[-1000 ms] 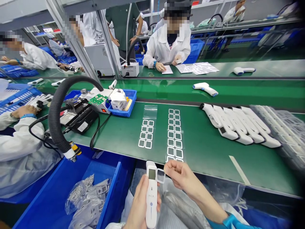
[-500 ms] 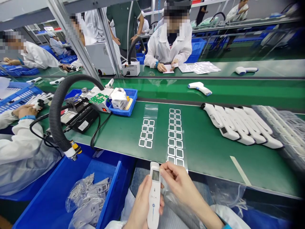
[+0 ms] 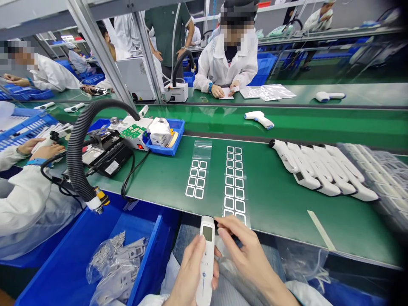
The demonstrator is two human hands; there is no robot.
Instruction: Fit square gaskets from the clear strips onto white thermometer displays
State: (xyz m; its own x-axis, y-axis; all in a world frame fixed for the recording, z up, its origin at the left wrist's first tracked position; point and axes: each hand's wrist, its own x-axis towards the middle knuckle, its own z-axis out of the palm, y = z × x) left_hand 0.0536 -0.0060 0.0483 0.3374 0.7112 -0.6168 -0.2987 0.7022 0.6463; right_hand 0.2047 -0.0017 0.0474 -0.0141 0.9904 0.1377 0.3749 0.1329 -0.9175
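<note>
My left hand (image 3: 190, 265) is wrapped round a white handheld thermometer (image 3: 206, 259), held upright with its small grey screen facing me. Beside the screen end, my right hand (image 3: 244, 246) has thumb and forefinger apart, the forefinger's tip close to the thermometer's upper right edge; whether it touches I cannot tell. No object shows between those fingers. Just beyond my hands, two clear sheets carry white-edged square frames: a shorter sheet (image 3: 203, 148) on the left and a longer sheet (image 3: 235, 178) on the right, its near end partly behind my right hand.
Several white thermometers (image 3: 318, 170) lie in a row at right, beside stacked clear trays (image 3: 376, 182). Another thermometer (image 3: 259, 119) rests on the green belt. At left are a black flexible hose (image 3: 75, 140), a small blue tray (image 3: 174, 142) and a blue bin (image 3: 153, 246) holding bagged parts. Co-workers sit nearby.
My right thumb and forefinger have parted and come slightly away from the screen's edge. My left thumb sits nearer the screen. The thermometer on the belt has shifted left.
</note>
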